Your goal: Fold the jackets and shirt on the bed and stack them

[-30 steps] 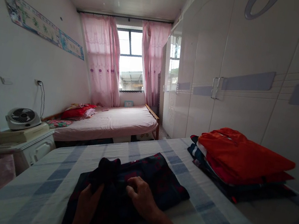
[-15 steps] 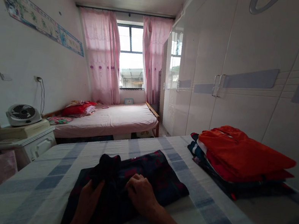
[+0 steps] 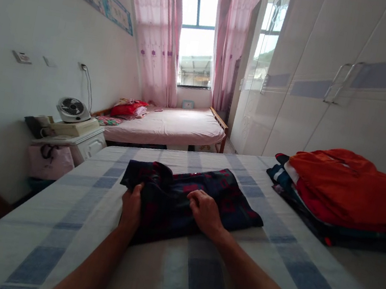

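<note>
A dark navy shirt (image 3: 171, 205) with a dark-red pattern lies partly folded on the bed, its upper left part bunched and turned over. My left hand (image 3: 132, 206) is closed on the shirt's left side, the thumb on top and the fingers partly hidden by cloth. Near the middle of the shirt, my right hand (image 3: 206, 211) rests with curled fingers pinching the fabric. Both hands stay low over the bed.
A blue-and-white checked sheet (image 3: 168, 284) covers the bed. At the right stands a pile of folded clothes with an orange garment (image 3: 350, 187) on top. Beyond are a second bed (image 3: 166, 127), a fan (image 3: 73, 109) on a cabinet and a wardrobe (image 3: 294, 122).
The view has tilted down and shifted left. The shirt's near-left part has been drawn up and over, so its near edge lies farther from me. Both hands stay on the cloth.
</note>
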Motion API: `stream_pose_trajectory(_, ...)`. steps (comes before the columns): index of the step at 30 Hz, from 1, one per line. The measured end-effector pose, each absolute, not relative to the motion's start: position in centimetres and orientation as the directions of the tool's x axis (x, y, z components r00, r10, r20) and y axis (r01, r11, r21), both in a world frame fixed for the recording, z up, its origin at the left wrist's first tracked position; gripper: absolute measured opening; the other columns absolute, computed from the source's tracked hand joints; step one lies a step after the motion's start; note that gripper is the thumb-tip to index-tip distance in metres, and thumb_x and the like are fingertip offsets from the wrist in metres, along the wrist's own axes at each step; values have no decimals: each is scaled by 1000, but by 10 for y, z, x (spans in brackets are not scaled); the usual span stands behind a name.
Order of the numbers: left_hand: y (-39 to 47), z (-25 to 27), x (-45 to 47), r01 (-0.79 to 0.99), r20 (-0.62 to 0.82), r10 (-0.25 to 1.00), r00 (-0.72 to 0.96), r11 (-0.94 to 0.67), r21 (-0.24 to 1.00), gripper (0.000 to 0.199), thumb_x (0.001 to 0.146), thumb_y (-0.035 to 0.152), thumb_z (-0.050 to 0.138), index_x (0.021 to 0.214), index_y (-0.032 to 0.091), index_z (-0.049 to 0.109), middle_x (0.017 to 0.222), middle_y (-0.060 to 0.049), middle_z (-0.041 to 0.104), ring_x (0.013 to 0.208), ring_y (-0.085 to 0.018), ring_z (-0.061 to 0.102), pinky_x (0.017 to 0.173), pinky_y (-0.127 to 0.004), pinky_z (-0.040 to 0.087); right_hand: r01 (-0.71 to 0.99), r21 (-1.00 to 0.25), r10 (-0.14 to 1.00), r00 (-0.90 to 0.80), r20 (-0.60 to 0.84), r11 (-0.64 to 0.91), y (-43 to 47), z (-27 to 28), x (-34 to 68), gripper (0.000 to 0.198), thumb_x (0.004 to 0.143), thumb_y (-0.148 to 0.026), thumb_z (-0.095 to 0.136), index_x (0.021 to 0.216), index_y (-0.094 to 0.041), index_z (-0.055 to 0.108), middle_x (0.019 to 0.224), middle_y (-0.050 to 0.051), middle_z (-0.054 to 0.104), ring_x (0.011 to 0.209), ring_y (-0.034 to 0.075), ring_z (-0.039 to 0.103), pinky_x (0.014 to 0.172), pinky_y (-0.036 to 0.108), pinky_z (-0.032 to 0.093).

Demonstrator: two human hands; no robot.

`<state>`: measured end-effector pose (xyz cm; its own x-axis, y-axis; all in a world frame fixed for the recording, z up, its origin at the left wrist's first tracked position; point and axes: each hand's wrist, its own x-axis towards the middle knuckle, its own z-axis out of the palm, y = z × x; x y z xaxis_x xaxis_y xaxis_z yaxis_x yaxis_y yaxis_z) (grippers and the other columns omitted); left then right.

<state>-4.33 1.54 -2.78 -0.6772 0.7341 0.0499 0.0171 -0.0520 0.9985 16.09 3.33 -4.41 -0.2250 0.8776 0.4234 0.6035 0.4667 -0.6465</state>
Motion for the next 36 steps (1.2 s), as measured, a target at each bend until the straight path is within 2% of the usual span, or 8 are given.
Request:
stream_pose_trajectory(5,18,-31,-44,-7,49,739,-672,-72,997,29,66,40,58,78,14,64,69,-2,62,62,-17,55,60,-30,44,416,-796,892,-304,334,440,21,-44,146,29,80,-15,49,106,-17,61,95,6,66,87,18,62,82,31,46)
stream_pose_trajectory(8,19,-32,-46,6,66,720,-691,-86,996,30,68,40,55,79,14,64,74,-3,63,67,-17,56,64,-30,44,172,-980,943,-331,37,98,18,-44,132,49,74,-17,54,123,-14,48,106,10,60,80,17,63,68,31,52)
stream_pose_trajectory(10,19,-32,-46,33,86,728,-680,-87,996,29,69,40,55,77,14,63,72,-3,63,67,-18,56,65,-31,44,18,-994,932,-348,-104,-104,19,-43,122,57,70,-16,57,125,-15,44,113,10,56,77,15,63,64,29,53)
stream_pose_trajectory(14,12,-26,-37,124,178,819,-546,-131,984,27,70,40,58,74,15,66,70,-2,64,71,-19,57,69,-31,45,-142,-985,963,-262,-60,-100,28,-39,98,52,65,-13,58,116,-18,49,102,5,61,79,13,62,70,27,53)
stream_pose_trajectory(19,9,-20,-28,174,260,883,-392,-206,963,44,59,38,72,97,17,67,88,-3,68,83,-21,61,77,-29,47,-39,-993,979,-166,117,112,37,-34,72,39,63,-10,60,101,-18,59,88,2,67,85,18,63,78,30,52)
stream_pose_trajectory(23,17,-26,-42,157,192,806,-561,-124,980,36,64,39,64,91,15,64,72,-1,63,66,-17,57,64,-28,46,23,-998,973,-226,46,52,44,-35,70,30,68,-12,55,97,-18,62,85,3,67,72,16,64,63,29,54)
stream_pose_trajectory(27,22,-33,-59,106,112,674,-731,-49,993,24,71,36,53,82,16,58,68,1,57,62,-15,51,61,-29,43,99,-995,999,-43,23,27,65,-41,79,42,70,-12,51,112,-17,54,109,9,62,87,17,63,72,30,53)
stream_pose_trajectory(36,24,-36,-57,76,79,629,-774,-31,997,16,67,27,55,79,16,58,69,0,57,66,-17,53,67,-31,45,234,-972,1000,17,5,1,102,-46,52,42,67,-16,56,110,-18,57,101,7,66,89,17,63,74,27,50)
